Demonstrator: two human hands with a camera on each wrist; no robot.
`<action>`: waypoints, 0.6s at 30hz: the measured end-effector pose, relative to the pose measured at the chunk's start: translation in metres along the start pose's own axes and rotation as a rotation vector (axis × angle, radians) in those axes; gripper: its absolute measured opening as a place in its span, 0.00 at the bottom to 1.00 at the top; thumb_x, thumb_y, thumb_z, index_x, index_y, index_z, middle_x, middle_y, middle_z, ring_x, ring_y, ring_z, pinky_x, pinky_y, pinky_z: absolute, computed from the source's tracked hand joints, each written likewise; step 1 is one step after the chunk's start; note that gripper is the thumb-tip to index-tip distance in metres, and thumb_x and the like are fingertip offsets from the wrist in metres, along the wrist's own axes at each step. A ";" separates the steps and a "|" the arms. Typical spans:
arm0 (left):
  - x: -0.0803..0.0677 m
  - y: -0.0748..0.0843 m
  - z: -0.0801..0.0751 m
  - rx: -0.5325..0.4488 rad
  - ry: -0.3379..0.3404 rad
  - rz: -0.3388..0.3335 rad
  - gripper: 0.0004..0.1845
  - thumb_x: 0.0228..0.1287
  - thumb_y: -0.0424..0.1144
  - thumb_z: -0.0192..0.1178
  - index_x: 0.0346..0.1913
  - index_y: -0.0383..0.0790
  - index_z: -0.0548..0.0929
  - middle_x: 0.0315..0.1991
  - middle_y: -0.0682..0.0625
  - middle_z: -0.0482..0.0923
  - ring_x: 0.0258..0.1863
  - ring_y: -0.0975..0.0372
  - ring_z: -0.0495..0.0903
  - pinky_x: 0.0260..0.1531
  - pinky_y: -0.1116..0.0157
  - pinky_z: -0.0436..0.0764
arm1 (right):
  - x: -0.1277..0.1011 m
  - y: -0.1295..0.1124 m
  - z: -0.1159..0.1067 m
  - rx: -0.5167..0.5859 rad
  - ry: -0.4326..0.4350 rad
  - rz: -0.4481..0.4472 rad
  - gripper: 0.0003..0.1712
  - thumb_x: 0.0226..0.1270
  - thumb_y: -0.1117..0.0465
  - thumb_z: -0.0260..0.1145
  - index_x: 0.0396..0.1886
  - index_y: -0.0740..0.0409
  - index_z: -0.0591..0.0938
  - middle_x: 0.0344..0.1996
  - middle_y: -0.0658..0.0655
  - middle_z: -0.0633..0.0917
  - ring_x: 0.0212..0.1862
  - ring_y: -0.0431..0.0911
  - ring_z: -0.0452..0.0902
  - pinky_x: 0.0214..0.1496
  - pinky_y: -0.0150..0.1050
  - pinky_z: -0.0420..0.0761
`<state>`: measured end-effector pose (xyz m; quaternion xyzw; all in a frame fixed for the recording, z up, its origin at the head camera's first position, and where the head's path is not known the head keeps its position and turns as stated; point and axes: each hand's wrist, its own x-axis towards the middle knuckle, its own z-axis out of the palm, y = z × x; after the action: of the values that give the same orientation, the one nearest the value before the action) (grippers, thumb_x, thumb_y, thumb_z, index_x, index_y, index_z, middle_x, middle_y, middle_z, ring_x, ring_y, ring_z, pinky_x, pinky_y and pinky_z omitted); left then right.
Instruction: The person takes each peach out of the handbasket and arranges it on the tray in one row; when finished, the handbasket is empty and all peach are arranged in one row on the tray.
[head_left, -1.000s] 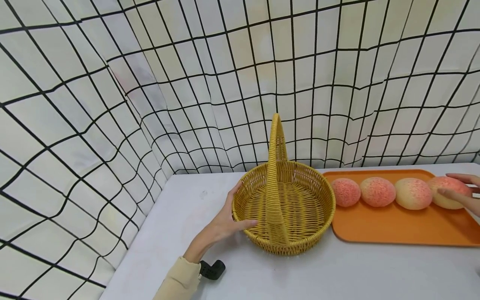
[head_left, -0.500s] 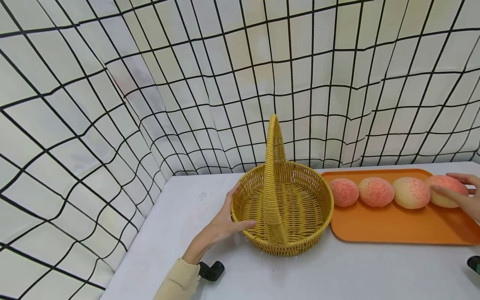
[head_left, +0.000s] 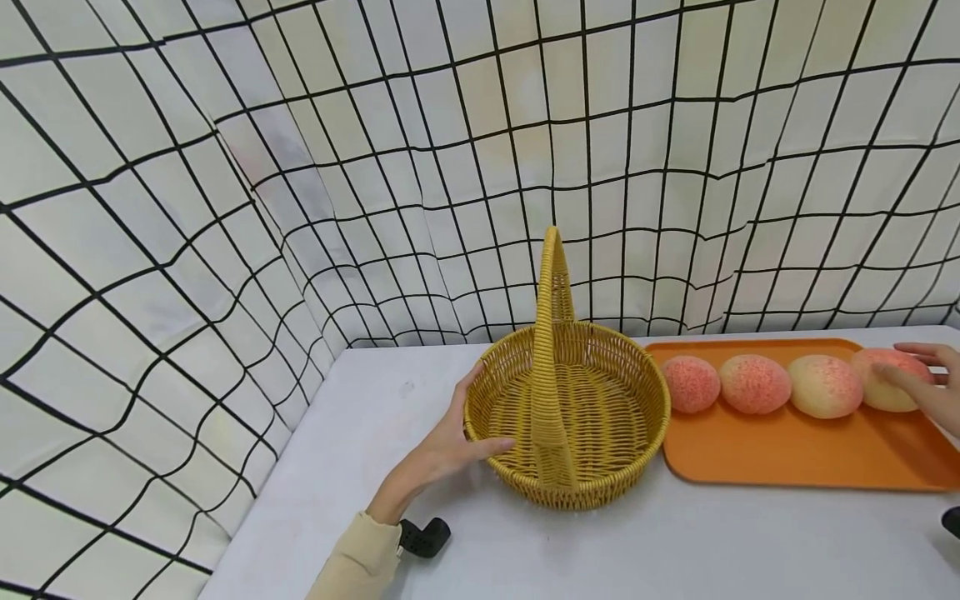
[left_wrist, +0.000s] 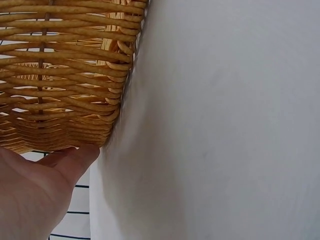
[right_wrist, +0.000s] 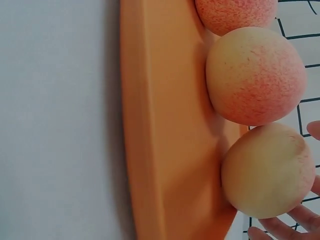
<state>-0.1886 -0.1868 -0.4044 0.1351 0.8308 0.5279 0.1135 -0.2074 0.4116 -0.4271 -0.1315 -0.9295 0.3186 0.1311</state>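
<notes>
My left hand holds the left side of a yellow wicker basket, thumb over the rim and fingers along the outer wall. In the left wrist view, fingertips meet the woven side low down, near the table. The basket stands upright with its handle up and nothing inside. At the far right, my right hand grips the rightmost peach, thumb in front and fingers behind. That peach sits at the end of a row, low over the orange tray; part of the hand is cut off.
Other peaches line the tray's back half, between basket and right hand. The tray's left edge meets the basket's right side. A white table lies beneath. Black-gridded white sheeting closes off the back and left.
My right hand and the rightmost peach have shifted slightly left and back, the thumb further over its front. The left hand and basket stay in place; the head view sways a little.
</notes>
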 end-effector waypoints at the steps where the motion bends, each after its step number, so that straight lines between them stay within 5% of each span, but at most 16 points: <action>1: 0.000 0.000 0.000 0.000 -0.002 -0.002 0.63 0.61 0.52 0.76 0.85 0.60 0.39 0.85 0.46 0.43 0.82 0.50 0.51 0.78 0.42 0.53 | 0.003 0.004 0.001 -0.012 0.010 -0.018 0.44 0.84 0.43 0.53 0.76 0.78 0.58 0.67 0.86 0.61 0.61 0.78 0.61 0.55 0.45 0.79; 4: 0.001 0.000 0.000 -0.007 -0.008 -0.002 0.62 0.62 0.51 0.76 0.85 0.61 0.39 0.85 0.46 0.44 0.82 0.50 0.51 0.78 0.42 0.53 | 0.008 0.007 0.000 -0.039 0.034 -0.092 0.45 0.83 0.42 0.55 0.75 0.79 0.60 0.65 0.86 0.64 0.61 0.79 0.62 0.66 0.57 0.78; 6: 0.001 0.000 0.000 -0.010 -0.013 -0.001 0.62 0.62 0.51 0.76 0.85 0.62 0.38 0.85 0.46 0.44 0.82 0.50 0.51 0.78 0.42 0.53 | 0.006 -0.002 -0.004 -0.077 0.055 -0.126 0.44 0.83 0.41 0.54 0.73 0.79 0.62 0.63 0.86 0.65 0.60 0.79 0.63 0.64 0.58 0.79; 10: 0.005 -0.001 -0.001 -0.013 -0.027 0.008 0.62 0.62 0.51 0.75 0.85 0.62 0.38 0.85 0.45 0.43 0.82 0.50 0.50 0.78 0.42 0.53 | -0.012 -0.043 -0.019 -0.111 0.044 -0.152 0.40 0.84 0.47 0.57 0.73 0.79 0.61 0.63 0.87 0.63 0.60 0.80 0.61 0.58 0.77 0.69; 12: 0.006 -0.002 -0.002 -0.013 -0.031 0.012 0.62 0.63 0.51 0.75 0.85 0.62 0.38 0.85 0.45 0.43 0.82 0.50 0.51 0.78 0.42 0.53 | -0.021 -0.063 -0.023 -0.108 0.006 -0.172 0.40 0.84 0.48 0.56 0.75 0.77 0.60 0.66 0.86 0.60 0.61 0.80 0.59 0.59 0.78 0.68; 18: 0.008 -0.008 -0.007 -0.007 -0.041 0.040 0.60 0.65 0.50 0.74 0.85 0.61 0.38 0.85 0.45 0.41 0.82 0.49 0.52 0.77 0.43 0.56 | -0.043 -0.110 -0.020 0.086 -0.124 -0.368 0.38 0.84 0.55 0.57 0.79 0.74 0.56 0.70 0.84 0.56 0.65 0.78 0.54 0.64 0.82 0.55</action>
<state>-0.1992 -0.1931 -0.4087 0.1618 0.8237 0.5300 0.1204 -0.1786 0.3249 -0.3502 0.0663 -0.9297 0.3362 0.1354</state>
